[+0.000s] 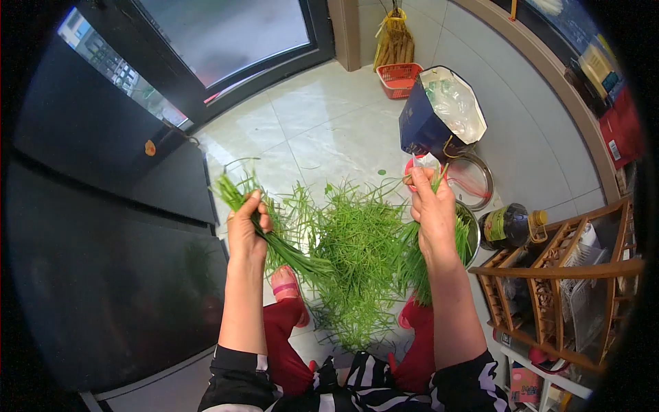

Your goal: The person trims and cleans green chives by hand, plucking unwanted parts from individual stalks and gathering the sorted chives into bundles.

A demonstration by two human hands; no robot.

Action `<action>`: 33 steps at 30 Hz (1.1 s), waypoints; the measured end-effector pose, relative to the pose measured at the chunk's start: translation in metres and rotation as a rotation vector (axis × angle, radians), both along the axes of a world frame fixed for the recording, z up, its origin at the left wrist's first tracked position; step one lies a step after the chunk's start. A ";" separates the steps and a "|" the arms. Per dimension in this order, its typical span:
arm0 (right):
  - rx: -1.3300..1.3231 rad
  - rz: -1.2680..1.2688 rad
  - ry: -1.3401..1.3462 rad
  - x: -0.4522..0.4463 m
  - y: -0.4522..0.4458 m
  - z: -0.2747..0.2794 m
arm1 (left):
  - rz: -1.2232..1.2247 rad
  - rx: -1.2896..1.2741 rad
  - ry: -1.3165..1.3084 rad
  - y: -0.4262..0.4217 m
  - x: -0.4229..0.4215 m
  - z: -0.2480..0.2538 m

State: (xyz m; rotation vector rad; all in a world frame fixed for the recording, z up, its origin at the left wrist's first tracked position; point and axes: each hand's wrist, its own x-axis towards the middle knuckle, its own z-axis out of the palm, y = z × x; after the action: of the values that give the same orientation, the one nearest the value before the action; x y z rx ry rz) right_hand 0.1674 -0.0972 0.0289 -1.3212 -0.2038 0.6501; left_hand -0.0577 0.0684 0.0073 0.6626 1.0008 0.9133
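Note:
My left hand (248, 223) is closed around a bunch of chives (296, 258), whose pale ends stick out past the thumb while the dark green leaves hang toward the middle. Raised on the other side, my right hand (434, 209) pinches a few chive stems between thumb and fingers. Between my feet a large loose heap of chives (357, 250) spreads over the floor. Under my right wrist lies a denser, straighter bundle of chives (417, 264). Partly hidden behind that forearm is a round metal bowl (476, 237) with green leaves in it.
A dark blue carton (419, 127) lined with plastic stands beside a red basket (399, 80). A dark bottle with a yellow cap (537, 218) and a wooden rack (549, 275) are at the right. Black cabinet doors (103, 226) line the left.

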 end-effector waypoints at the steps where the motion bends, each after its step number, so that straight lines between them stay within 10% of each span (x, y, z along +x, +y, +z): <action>1: 0.000 0.000 0.000 0.001 -0.001 0.000 | 0.012 0.017 0.002 0.002 -0.003 -0.001; 18: 0.092 0.434 0.032 -0.018 0.006 -0.010 | -0.467 0.044 0.021 -0.059 0.045 0.011; 33: -0.152 0.085 -0.096 -0.019 0.011 -0.009 | -0.579 0.099 0.089 -0.057 0.043 0.012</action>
State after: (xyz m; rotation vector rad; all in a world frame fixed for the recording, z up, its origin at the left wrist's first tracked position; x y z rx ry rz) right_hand 0.1479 -0.0866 0.0196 -1.4978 -0.2952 0.6850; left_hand -0.0143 0.0117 0.0195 1.0168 0.7785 0.4271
